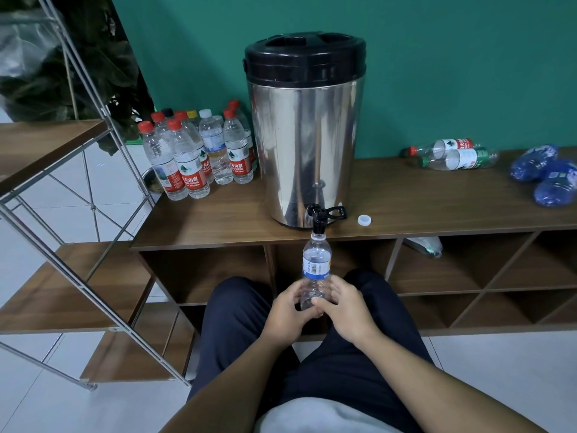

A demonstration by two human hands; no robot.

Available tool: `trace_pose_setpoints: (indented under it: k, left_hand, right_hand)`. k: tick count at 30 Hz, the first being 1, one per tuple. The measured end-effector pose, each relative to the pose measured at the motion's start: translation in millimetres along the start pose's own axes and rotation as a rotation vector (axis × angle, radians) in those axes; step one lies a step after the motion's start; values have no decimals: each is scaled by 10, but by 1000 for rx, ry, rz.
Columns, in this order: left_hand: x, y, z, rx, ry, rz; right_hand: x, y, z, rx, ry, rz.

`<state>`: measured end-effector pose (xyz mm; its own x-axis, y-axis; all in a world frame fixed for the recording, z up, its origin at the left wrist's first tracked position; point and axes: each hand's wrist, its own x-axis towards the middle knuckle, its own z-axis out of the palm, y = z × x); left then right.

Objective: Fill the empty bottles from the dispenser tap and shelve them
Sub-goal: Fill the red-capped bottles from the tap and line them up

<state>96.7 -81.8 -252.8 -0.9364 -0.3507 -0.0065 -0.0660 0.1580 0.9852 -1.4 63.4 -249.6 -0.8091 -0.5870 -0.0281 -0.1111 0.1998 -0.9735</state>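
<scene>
Both hands, left hand (285, 310) and right hand (346, 307), grip uncapped bottle (316, 267) upright, mouth just under dispenser tap (319, 218) at bench (437, 210) front edge. White cap (364, 220) lies beside dispenser (304, 135). Capped bottles (199, 154) clustered at left back corner.

Counts on and around the table (406, 201)

We counted one steel dispenser (304, 145) with one black tap (318, 218), and one uncapped bottle (315, 270) beneath it, held by two hands, left (285, 310) and right (346, 307). One loose white cap (364, 220) lay by the dispenser. The standing cluster of capped bottles (199, 151) numbered at least nine; those behind were partly hidden. Two empty bottles (452, 154) lay on their sides, three blue crumpled ones (546, 173) sat at the right, and one more bottle (424, 246) lay in a cubby.
</scene>
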Motion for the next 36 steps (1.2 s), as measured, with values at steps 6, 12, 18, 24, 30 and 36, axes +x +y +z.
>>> trace_pose_setpoints:
  k: [6,12,18,24,30,36]
  left_hand:
    - [-2,4,-2,1,4,-3]
    - [-6,0,-2,7,4,-4]
    - [-4,8,-4,2,10,-7]
    - [-14,25,-3,-13,9,-1]
    - [-20,27,-5,-13,5,-4]
    - [-25,39,-7,-2,7,2]
  right_hand:
    - [6,-5,3,2,-2,-2]
    - [-4,-14,6,7,4,-3]
    - [-13,-26,5,13,15,2]
    - [-8,-5,4,16,9,4]
    - [-19,-25,0,27,10,3]
    - [-8,-14,-1,10,8,-11]
